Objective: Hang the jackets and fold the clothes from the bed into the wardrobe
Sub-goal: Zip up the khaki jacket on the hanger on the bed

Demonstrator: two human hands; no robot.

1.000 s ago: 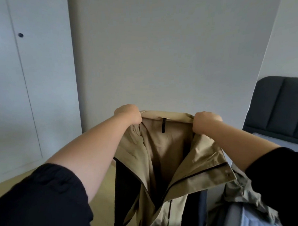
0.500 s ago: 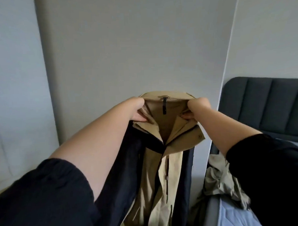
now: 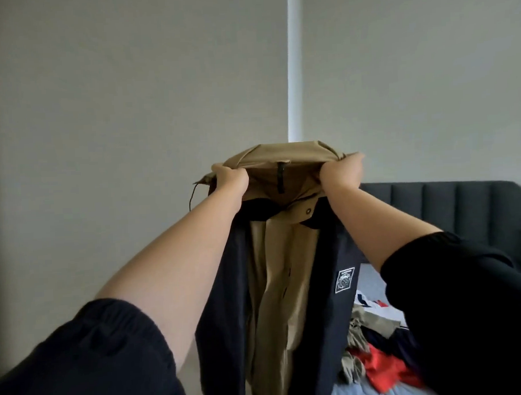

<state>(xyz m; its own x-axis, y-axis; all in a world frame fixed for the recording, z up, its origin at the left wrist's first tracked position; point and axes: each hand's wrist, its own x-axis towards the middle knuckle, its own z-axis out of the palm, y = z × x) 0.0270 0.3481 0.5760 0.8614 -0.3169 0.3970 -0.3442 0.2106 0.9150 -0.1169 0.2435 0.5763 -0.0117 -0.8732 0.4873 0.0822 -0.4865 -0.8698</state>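
I hold a jacket (image 3: 282, 286) up in front of me, tan inside with dark navy outer panels and a small white patch on its right front. My left hand (image 3: 231, 176) grips the collar on the left side. My right hand (image 3: 343, 171) grips the collar on the right side. The jacket hangs open and straight down between my arms. A black loop sits at the middle of the collar. No hanger and no wardrobe are in view.
The bed (image 3: 373, 279) with a dark padded headboard (image 3: 451, 210) lies at the right. A heap of clothes (image 3: 379, 350), red, khaki, white and dark, lies on it beside the jacket. A plain wall (image 3: 115, 114) fills the background.
Both hands have lifted the jacket higher and turned it so the navy panels show. The view has swung right, away from the cupboard doors, bringing the bed and clothes heap into sight.
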